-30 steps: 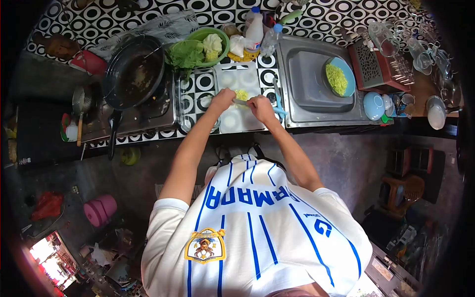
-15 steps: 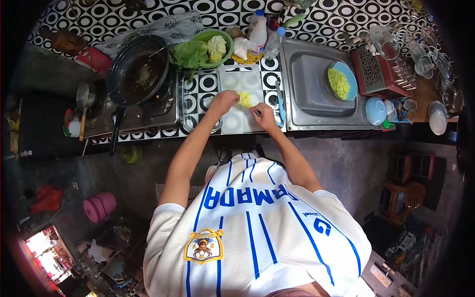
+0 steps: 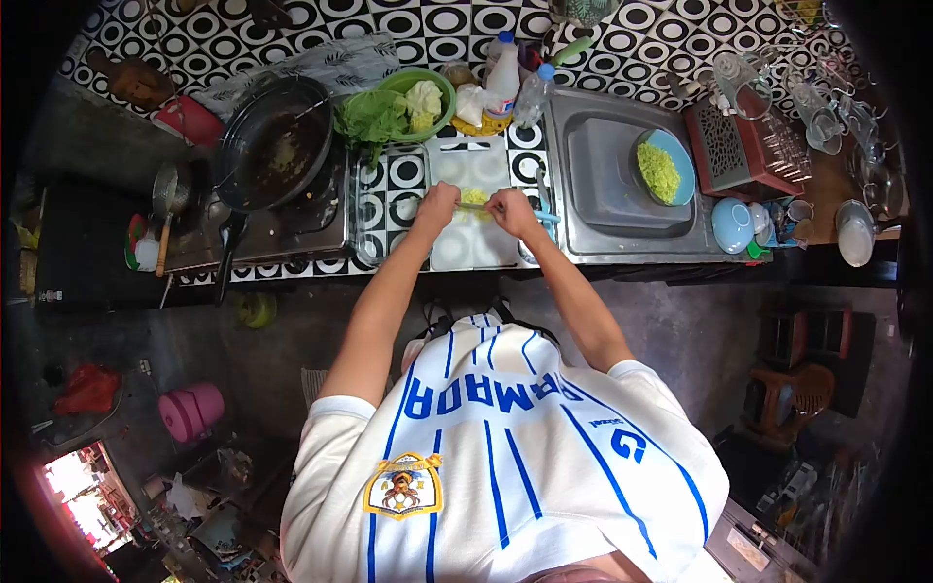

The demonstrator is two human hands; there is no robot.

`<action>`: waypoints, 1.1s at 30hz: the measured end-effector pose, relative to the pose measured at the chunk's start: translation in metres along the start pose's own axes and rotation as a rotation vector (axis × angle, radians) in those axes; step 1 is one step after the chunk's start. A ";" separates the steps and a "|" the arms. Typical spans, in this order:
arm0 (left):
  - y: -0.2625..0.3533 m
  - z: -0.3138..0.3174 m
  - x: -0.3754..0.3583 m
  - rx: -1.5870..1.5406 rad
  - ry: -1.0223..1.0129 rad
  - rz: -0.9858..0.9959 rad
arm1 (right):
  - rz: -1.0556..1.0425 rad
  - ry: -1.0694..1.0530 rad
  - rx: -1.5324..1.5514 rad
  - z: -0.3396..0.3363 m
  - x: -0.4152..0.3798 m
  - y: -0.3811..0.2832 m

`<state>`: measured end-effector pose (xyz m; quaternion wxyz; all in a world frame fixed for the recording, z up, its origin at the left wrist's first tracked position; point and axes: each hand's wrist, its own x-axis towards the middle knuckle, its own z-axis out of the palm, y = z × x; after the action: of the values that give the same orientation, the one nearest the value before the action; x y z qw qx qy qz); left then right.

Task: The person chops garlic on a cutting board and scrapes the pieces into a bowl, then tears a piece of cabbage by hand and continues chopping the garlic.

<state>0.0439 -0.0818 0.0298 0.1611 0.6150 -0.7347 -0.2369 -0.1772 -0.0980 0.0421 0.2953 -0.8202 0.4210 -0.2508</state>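
Observation:
A small heap of shredded cabbage [image 3: 473, 196] lies on a pale translucent board [image 3: 473, 255] at the counter's front. My left hand [image 3: 440, 205] is closed at the heap's left side, fingertips pinched. Opposite it, my right hand [image 3: 510, 211] is closed in a pinch at the right side. A thin band spans the gap between my fingertips, too small to make out. Just right of my right hand lies a blue-handled tool [image 3: 546, 217], partly hidden by the wrist.
Right of the board, a blue bowl of shredded cabbage [image 3: 661, 175] stands in the steel sink [image 3: 603, 228]. A green basin [image 3: 445, 80] with leaves and cabbage, plus bottles [image 3: 502, 78], stand behind. A dark wok [image 3: 277, 146] sits on the stove at left.
My right hand has moved left and slightly up, closer to my left hand. My left hand has shifted slightly down and right. The cabbage heap is now more covered by my fingers.

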 end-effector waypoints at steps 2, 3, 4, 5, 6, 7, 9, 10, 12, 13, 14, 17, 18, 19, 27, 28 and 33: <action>-0.003 -0.002 0.007 0.015 -0.007 -0.018 | -0.038 0.020 -0.075 -0.002 0.012 -0.002; -0.002 0.001 0.003 0.018 -0.024 -0.033 | -0.045 0.023 -0.107 0.000 0.008 -0.005; -0.001 0.003 0.003 0.046 -0.052 -0.063 | -0.048 0.016 -0.108 0.002 0.003 -0.008; 0.001 0.002 0.004 0.061 -0.058 -0.070 | -0.058 0.019 -0.113 0.000 0.006 -0.010; 0.003 -0.002 0.011 0.075 -0.046 -0.077 | -0.085 0.024 -0.128 -0.006 0.020 -0.009; 0.005 -0.001 0.007 0.084 -0.048 -0.093 | -0.100 0.018 -0.135 -0.007 0.025 -0.009; 0.010 0.014 -0.007 0.129 0.001 -0.126 | -0.061 -0.074 -0.129 -0.003 0.027 0.008; 0.010 0.019 -0.004 0.160 -0.005 -0.130 | -0.082 -0.099 -0.152 -0.006 0.027 0.012; 0.012 0.012 0.009 0.166 -0.017 -0.170 | -0.123 -0.117 -0.173 -0.013 0.048 0.017; 0.014 0.009 0.005 0.175 -0.008 -0.161 | -0.115 -0.126 -0.161 -0.011 0.048 0.017; 0.018 0.008 -0.001 0.182 -0.010 -0.150 | -0.096 -0.136 -0.145 -0.007 0.038 0.018; 0.008 0.001 0.009 0.173 0.031 -0.130 | -0.113 -0.090 -0.167 -0.006 0.049 0.021; 0.005 0.007 0.003 0.153 0.029 -0.136 | -0.101 -0.116 -0.155 -0.004 0.050 0.023; 0.005 0.011 0.001 0.131 0.033 -0.139 | -0.092 -0.139 -0.147 -0.006 0.058 0.029; 0.004 0.019 0.006 0.056 0.146 -0.142 | -0.132 -0.158 -0.121 -0.001 0.064 0.040; 0.006 0.016 0.007 0.059 0.094 -0.175 | -0.143 -0.101 -0.155 -0.002 0.064 0.032; 0.002 0.010 0.012 0.060 0.087 -0.183 | -0.135 -0.164 -0.073 -0.009 0.071 0.032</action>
<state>0.0341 -0.0916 0.0220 0.1519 0.6939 -0.6744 -0.2015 -0.1641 -0.1753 0.0376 0.2813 -0.8745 0.3482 -0.1868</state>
